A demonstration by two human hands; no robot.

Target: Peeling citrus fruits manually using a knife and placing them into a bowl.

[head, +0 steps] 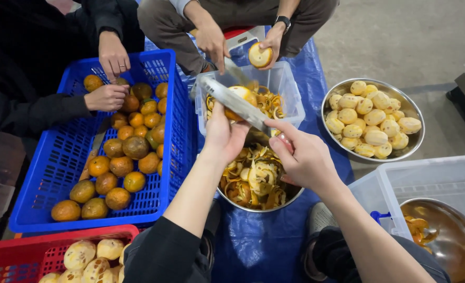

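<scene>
Head view shows the left hand [223,135] gripping an orange [241,99] over a peel-filled bowl [256,207]. Right hand [301,157] is closed on a knife [235,104], blade against the orange, beside a blue crate [38,183].

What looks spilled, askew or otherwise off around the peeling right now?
Nothing stands out. The left hand holds a partly peeled orange and the right hand the knife above the steel bowl of peels. Peeled fruit sits inside its steel bowl; unpeeled oranges stay in the blue crate.
</scene>
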